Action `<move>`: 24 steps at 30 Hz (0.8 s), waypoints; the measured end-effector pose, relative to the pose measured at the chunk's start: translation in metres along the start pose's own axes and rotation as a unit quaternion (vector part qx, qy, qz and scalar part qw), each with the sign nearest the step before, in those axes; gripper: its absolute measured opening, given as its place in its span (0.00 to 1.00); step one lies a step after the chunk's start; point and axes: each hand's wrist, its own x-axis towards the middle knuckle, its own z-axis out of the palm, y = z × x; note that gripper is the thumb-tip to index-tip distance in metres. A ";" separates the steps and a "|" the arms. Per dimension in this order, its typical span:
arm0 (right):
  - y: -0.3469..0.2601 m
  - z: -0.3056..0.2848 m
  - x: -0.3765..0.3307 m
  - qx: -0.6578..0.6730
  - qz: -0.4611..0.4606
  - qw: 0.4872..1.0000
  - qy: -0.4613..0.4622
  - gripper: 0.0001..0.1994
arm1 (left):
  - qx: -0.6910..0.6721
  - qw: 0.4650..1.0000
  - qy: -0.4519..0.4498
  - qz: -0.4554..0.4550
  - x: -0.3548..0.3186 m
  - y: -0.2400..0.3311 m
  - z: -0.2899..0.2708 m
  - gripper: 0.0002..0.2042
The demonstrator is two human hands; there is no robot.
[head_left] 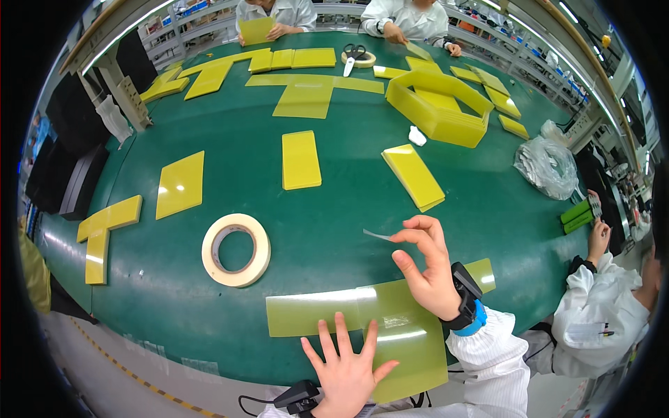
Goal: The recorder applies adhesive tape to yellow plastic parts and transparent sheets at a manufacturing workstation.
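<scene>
My left hand (346, 373) lies flat, fingers spread, on a yellow-green sheet assembly (313, 312) at the near edge of the green table (334, 223). My right hand (426, 268) is raised above that sheet and pinches a short clear strip of tape (377, 235) between thumb and forefinger. A shiny taped patch (396, 321) shows where the sheets overlap. A cream tape roll (236, 249) lies flat to the left of both hands.
Yellow sheets lie about: a stack (413, 175), a single stack (301, 159), a sheet (180, 184), an L-shaped piece (103, 233). A yellow frame (437, 104), scissors (352, 57) and a plastic bag (547, 166) sit farther off. A person in white (606, 306) sits right; two more sit across the table.
</scene>
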 end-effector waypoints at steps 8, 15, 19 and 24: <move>0.016 0.011 -0.006 0.000 0.015 0.999 -0.037 0.12 | 0.018 0.999 -0.045 -0.001 -0.003 0.001 0.015 0.37; 0.021 0.011 -0.006 0.022 -0.019 0.998 -0.047 0.08 | 0.020 0.999 -0.046 0.008 -0.003 0.001 0.016 0.37; 0.023 0.013 -0.008 0.011 -0.013 0.999 -0.049 0.07 | 0.014 0.999 -0.041 0.014 -0.002 -0.001 0.017 0.37; 0.013 0.014 -0.006 -0.032 0.002 0.985 -0.167 0.02 | 0.017 0.999 -0.029 0.014 -0.003 -0.001 0.017 0.37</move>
